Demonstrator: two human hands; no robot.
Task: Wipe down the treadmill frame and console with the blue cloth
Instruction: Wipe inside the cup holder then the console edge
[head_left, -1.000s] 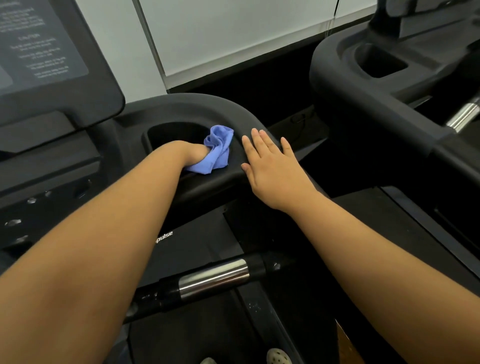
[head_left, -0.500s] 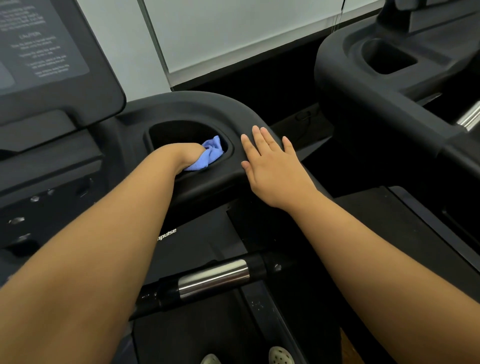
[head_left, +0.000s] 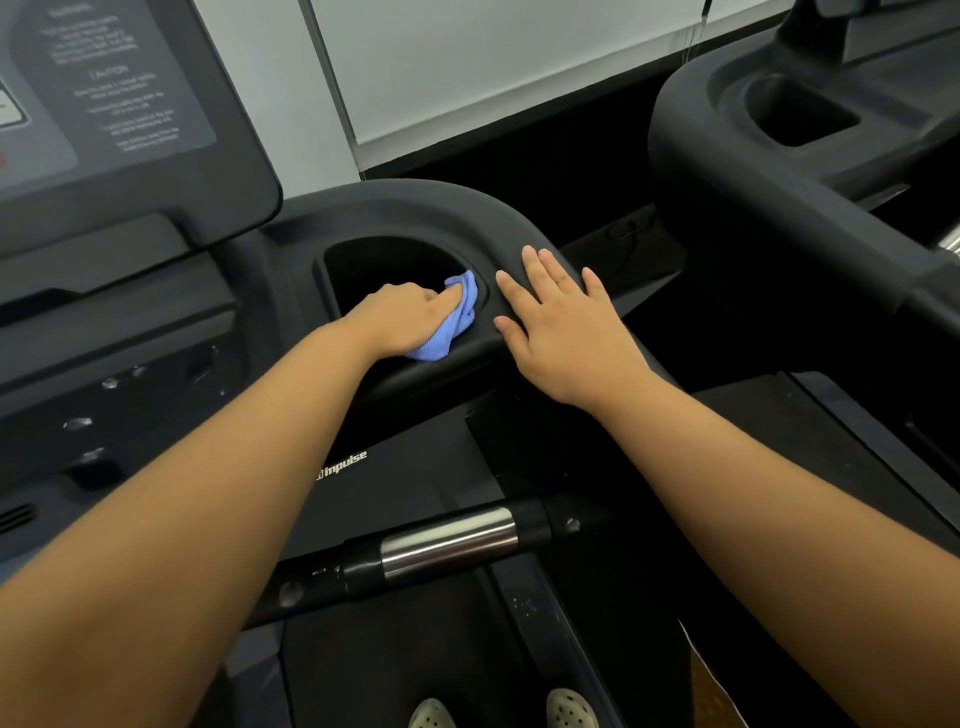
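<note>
The small, soft blue cloth is held bunched up in the left hand, and the fingers are curled round it. The cloth is pressed on the near right lip of the deep, dark cup pocket. This pocket is set in the black plastic console tray of the treadmill. The right hand is laid flat on the curved rim just beside the cloth. Its fingers are straight and spread, and nothing is held in it. It seems to be used as a prop.

The lip of the pocket looks like the part being wiped now. To do this well, the cloth should be pushed down firmly and slid all the way round the lip. Then it should be pushed to the bottom of the pocket, which is too dark to be seen. A clean side of the cloth should be turned out if dirt is picked up. The right hand should be lifted so the rim under it can be wiped too.

It cannot be told if the big grey screen panel and the black handlebar with the shiny silver sleeve have been wiped.
</note>
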